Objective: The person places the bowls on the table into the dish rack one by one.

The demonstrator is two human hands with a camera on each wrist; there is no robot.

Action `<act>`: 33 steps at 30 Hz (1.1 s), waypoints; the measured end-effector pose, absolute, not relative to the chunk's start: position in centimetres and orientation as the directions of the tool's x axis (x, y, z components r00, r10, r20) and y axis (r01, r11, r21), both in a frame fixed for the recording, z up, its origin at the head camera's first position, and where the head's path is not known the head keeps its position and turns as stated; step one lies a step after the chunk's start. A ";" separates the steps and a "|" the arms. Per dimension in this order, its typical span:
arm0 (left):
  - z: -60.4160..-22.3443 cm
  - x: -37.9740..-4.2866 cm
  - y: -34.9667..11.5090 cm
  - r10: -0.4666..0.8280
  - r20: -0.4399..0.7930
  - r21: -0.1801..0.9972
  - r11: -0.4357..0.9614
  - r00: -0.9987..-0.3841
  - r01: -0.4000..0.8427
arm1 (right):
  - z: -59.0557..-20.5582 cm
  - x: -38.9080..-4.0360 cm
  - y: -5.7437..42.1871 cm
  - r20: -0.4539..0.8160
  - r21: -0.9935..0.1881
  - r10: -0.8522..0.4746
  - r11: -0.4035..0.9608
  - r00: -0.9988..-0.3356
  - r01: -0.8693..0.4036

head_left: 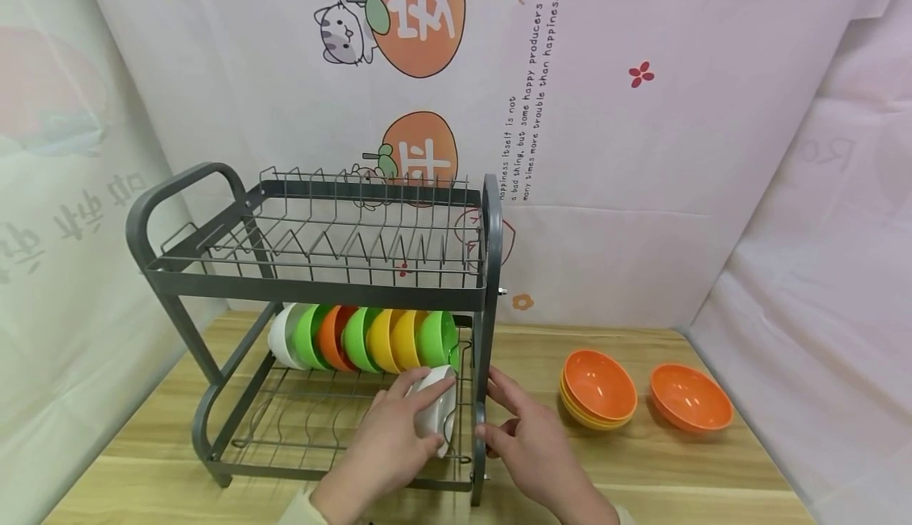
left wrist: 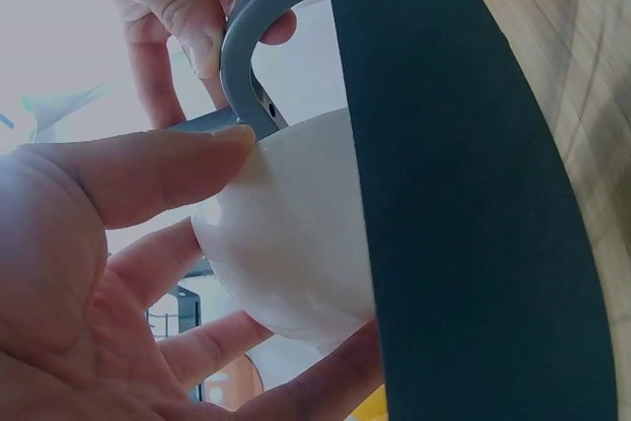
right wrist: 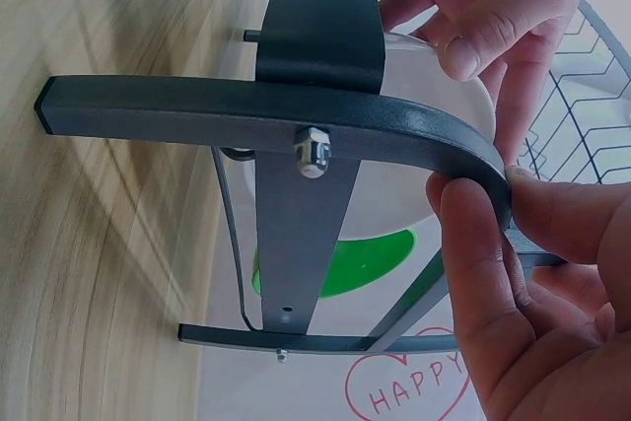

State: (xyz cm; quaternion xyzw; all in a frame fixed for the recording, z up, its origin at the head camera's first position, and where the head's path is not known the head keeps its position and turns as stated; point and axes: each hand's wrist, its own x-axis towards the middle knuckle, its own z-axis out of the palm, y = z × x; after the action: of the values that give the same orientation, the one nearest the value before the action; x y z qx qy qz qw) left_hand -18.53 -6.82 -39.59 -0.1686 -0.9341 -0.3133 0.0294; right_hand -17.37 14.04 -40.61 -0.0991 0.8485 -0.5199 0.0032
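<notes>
A dark grey two-tier dish rack stands on the wooden table. My left hand holds a white bowl by its rim and side, with the thumb in front and the fingers spread behind. This bowl stands on edge at the right end of the lower tier, in front of a green bowl. In the left wrist view, the rack's front bar hides part of the white bowl. My right hand pinches the curved right side post of the rack between thumb and fingers.
Along the back of the lower tier, several bowls lean in a row: white, green, orange and yellow. To the right, an orange bowl is stacked on yellow ones, beside another orange bowl. The upper wire tier overhangs the lower one.
</notes>
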 end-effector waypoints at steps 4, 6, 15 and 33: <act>-39.7 -18.5 -6.9 0.289 0.164 0.581 0.744 -0.943 0.329 | -40.6 -17.3 14.1 0.109 -0.877 -0.178 0.447 -0.978 -0.179; -39.8 -18.5 -6.9 0.285 0.167 0.583 0.743 -0.944 0.328 | -40.7 -17.3 14.1 0.115 -0.872 -0.184 0.452 -0.976 -0.188; -40.2 -18.4 -6.7 0.272 0.169 0.619 0.719 -0.947 0.317 | -39.7 -16.2 15.2 0.091 -0.844 -0.223 0.500 -0.971 -0.194; -40.4 -17.9 -6.9 0.230 0.172 0.593 0.752 -0.958 0.288 | -37.2 -15.0 31.5 0.240 -0.757 0.334 0.652 -0.911 0.040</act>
State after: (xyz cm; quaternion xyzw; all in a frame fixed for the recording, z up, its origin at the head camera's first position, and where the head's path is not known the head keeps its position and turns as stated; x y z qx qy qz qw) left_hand -17.91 -6.93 -40.44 -0.1385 -0.9349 -0.3237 0.0443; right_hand -14.98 31.49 -37.23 0.1052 0.8905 -0.4034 -0.1822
